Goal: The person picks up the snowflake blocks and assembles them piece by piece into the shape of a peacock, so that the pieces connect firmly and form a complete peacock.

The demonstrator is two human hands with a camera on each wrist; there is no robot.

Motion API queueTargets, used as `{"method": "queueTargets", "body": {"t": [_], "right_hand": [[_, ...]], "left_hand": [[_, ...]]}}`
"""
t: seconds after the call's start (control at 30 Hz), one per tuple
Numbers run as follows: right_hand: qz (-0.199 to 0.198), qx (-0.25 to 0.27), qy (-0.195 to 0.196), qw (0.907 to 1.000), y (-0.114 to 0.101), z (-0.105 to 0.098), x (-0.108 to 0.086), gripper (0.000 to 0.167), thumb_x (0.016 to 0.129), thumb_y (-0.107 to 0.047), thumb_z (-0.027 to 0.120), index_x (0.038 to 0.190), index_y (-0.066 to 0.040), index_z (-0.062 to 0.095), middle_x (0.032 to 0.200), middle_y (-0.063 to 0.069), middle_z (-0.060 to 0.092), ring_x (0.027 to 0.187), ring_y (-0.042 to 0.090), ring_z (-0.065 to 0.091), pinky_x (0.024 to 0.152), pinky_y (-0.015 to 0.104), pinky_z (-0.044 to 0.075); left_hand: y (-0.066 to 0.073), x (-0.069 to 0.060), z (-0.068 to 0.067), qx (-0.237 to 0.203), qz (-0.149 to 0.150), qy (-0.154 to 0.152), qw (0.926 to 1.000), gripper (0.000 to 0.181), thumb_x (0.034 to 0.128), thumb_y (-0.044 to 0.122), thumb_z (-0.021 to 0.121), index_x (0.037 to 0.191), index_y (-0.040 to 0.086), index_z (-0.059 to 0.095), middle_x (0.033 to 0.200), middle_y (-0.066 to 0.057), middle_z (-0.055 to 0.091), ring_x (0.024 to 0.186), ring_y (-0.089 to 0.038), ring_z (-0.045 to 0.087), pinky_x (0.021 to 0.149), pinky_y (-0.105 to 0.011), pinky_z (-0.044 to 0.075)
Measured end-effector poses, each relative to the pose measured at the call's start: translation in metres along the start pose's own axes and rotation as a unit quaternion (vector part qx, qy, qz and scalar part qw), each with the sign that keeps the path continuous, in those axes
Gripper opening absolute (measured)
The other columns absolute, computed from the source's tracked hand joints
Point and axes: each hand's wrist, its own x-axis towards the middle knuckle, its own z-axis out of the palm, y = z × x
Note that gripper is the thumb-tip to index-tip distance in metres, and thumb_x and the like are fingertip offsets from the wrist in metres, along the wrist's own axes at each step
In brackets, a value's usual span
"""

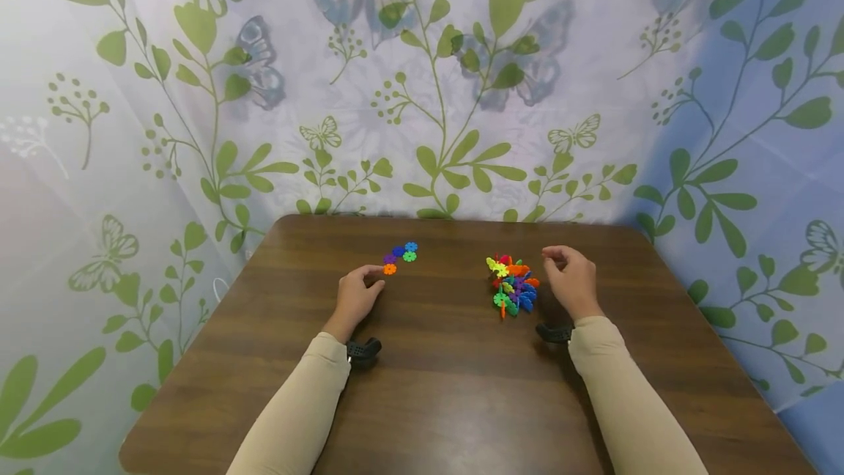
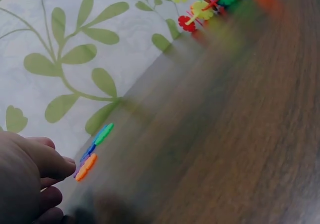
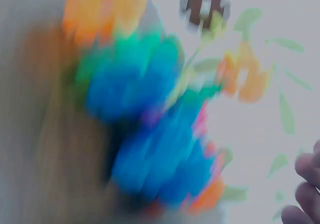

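Observation:
In the head view, several flower-shaped plastic pieces lie in a small group at the back left of the table: an orange piece point(image 1: 390, 269), a purple one, a dark blue one point(image 1: 398, 251), a light blue one point(image 1: 412, 246) and a green one point(image 1: 409, 256). My left hand point(image 1: 356, 297) is at the near left of this group, index fingertip at the orange and purple pieces, thumb apart from it. To the right stands a cluster of many-coloured flower pieces point(image 1: 517, 288). My right hand point(image 1: 572, 281) hovers just right of that cluster, fingers loosely bent, holding nothing.
The brown wooden table point(image 1: 435, 387) meets a leaf-and-butterfly patterned cloth point(image 1: 369, 94) at its back edge. Each wrist wears a black device point(image 1: 364, 350). The right wrist view is blurred.

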Motion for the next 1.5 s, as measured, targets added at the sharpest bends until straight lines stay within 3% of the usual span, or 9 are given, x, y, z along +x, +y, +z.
{"method": "queueTargets", "body": {"t": [0.2,0.43,0.57,0.73,0.87,1.0,1.17,1.3,1.5], "right_hand": [[-0.131,0.055,0.019,0.9897,-0.057,0.018,0.005,0.008,0.095,0.003,0.073,0.1,0.001,0.079,0.095,0.011,0.075,0.079,0.026,0.067,0.07,0.029,0.055],[-0.235,0.099,-0.08,0.9636,-0.112,0.07,0.007,0.012,0.092,0.005,0.076,0.102,-0.003,0.078,0.094,0.008,0.074,0.084,0.023,0.066,0.072,0.041,0.058],[-0.238,0.074,-0.204,0.9468,-0.129,0.113,0.004,0.016,0.096,0.001,0.075,0.111,-0.003,0.077,0.104,0.008,0.073,0.093,0.023,0.067,0.081,0.039,0.059],[-0.218,-0.022,-0.361,0.9062,-0.14,0.169,0.005,0.028,0.102,-0.002,0.069,0.13,0.002,0.069,0.129,0.017,0.068,0.119,0.032,0.063,0.105,0.047,0.049],[-0.194,-0.104,-0.425,0.8781,-0.142,0.202,0.007,0.041,0.106,-0.004,0.063,0.147,-0.001,0.059,0.152,0.017,0.053,0.139,0.041,0.047,0.115,0.057,0.036],[-0.158,-0.155,-0.452,0.8642,-0.147,0.217,0.005,0.048,0.109,-0.012,0.058,0.156,-0.015,0.053,0.165,0.007,0.04,0.141,0.051,0.037,0.108,0.065,0.037],[-0.147,-0.177,-0.451,0.8626,-0.147,0.217,0.003,0.042,0.11,-0.018,0.057,0.152,-0.019,0.059,0.163,0.0,0.044,0.134,0.048,0.043,0.098,0.062,0.043],[-0.135,-0.148,-0.418,0.8863,-0.14,0.211,0.001,0.025,0.105,-0.014,0.068,0.129,-0.015,0.075,0.138,0.002,0.066,0.121,0.038,0.056,0.095,0.061,0.047],[-0.093,-0.055,-0.375,0.9207,-0.125,0.202,0.001,0.009,0.096,-0.004,0.079,0.097,-0.012,0.076,0.103,0.003,0.066,0.101,0.026,0.063,0.093,0.05,0.054]], "left_hand": [[0.002,0.0,0.001,0.0,-0.01,0.004,0.9999,0.025,0.0964,0.005,0.078,0.122,0.003,0.077,0.118,-0.013,0.075,0.113,-0.031,0.068,0.1,-0.049,0.053],[0.002,0.005,0.001,0.006,-0.01,0.003,0.9999,0.024,0.0961,0.004,0.078,0.12,0.003,0.077,0.115,-0.012,0.075,0.11,-0.031,0.068,0.098,-0.049,0.054],[-0.003,0.012,0.001,0.014,-0.007,0.017,0.9997,0.021,0.095,0.005,0.079,0.116,0.003,0.078,0.111,-0.01,0.077,0.106,-0.031,0.069,0.097,-0.048,0.054],[-0.008,0.031,0.002,0.04,-0.004,0.03,0.9987,0.017,0.0947,0.008,0.079,0.111,0.004,0.079,0.107,-0.01,0.077,0.104,-0.031,0.069,0.096,-0.049,0.053],[-0.008,0.048,0.005,0.069,0.006,0.01,0.9976,0.02,0.0968,0.007,0.074,0.115,0.0,0.078,0.111,-0.014,0.076,0.106,-0.035,0.068,0.095,-0.05,0.054],[-0.007,0.06,0.01,0.126,0.033,-0.018,0.9913,0.025,0.0985,0.005,0.071,0.122,0.0,0.077,0.119,-0.017,0.074,0.115,-0.04,0.066,0.099,-0.052,0.052],[-0.004,0.07,0.017,0.201,0.07,-0.061,0.9752,0.022,0.1011,0.009,0.072,0.121,0.004,0.079,0.122,-0.016,0.074,0.118,-0.043,0.063,0.104,-0.054,0.049],[-0.002,0.071,0.022,0.229,0.077,-0.068,0.968,0.014,0.0991,0.014,0.077,0.11,0.009,0.084,0.119,-0.011,0.076,0.113,-0.04,0.065,0.101,-0.052,0.051],[-0.001,0.073,0.021,0.163,0.038,-0.056,0.9843,0.011,0.0933,0.008,0.082,0.104,0.006,0.083,0.108,-0.009,0.078,0.107,-0.033,0.068,0.097,-0.047,0.053]]}}
